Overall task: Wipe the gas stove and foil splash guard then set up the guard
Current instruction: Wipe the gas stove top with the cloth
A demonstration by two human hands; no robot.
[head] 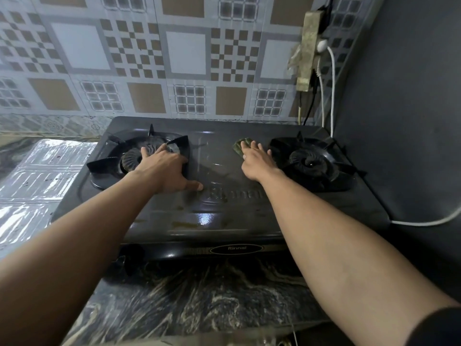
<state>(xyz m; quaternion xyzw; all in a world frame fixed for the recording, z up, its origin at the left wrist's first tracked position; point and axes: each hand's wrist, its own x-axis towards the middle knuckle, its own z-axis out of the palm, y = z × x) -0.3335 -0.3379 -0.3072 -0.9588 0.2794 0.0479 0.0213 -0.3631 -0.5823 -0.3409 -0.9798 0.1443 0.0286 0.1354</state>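
A black two-burner gas stove (219, 216) sits on a dark marbled counter, its top wet and streaked with brown stains near the front. My left hand (164, 168) lies flat and spread over the left burner's pan support (112, 161), thumb on the stove top. My right hand (257, 158) presses a dark green scrub pad (240, 144) onto the stove's middle, just left of the right burner (311, 161). The foil splash guard (37, 186) lies flat on the counter left of the stove.
The patterned tile wall (149, 58) rises right behind the stove. A power strip (309, 51) hangs at the back right, with white and black cables (331, 96) running down past the stove's right corner. A dark wall (411, 121) closes the right side. Marbled counter (199, 295) lies in front.
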